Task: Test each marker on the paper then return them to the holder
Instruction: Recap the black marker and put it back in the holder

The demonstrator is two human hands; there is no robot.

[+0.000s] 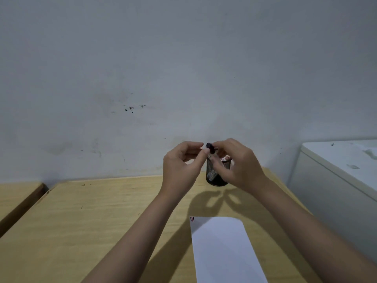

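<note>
A black mesh holder (pixel 212 176) stands at the far edge of the wooden table (pixel 98 217), near the wall. Both my hands are raised just in front of and above it. My right hand (pixel 236 166) pinches a dark marker (pixel 210 148) whose end points toward me; most of its body is hidden by my fingers. My left hand (pixel 181 166) touches the marker's near end with its fingertips. A red tip of another marker (pixel 224 159) peeks from the holder. A white sheet of paper (pixel 222 248) lies near me, with short red and blue strokes (pixel 192 219) at its top left corner.
A white cabinet or appliance (pixel 334 180) stands right of the table. A second wooden surface (pixel 16 199) sits to the left across a narrow gap. A stained grey wall (pixel 183 78) rises directly behind the table.
</note>
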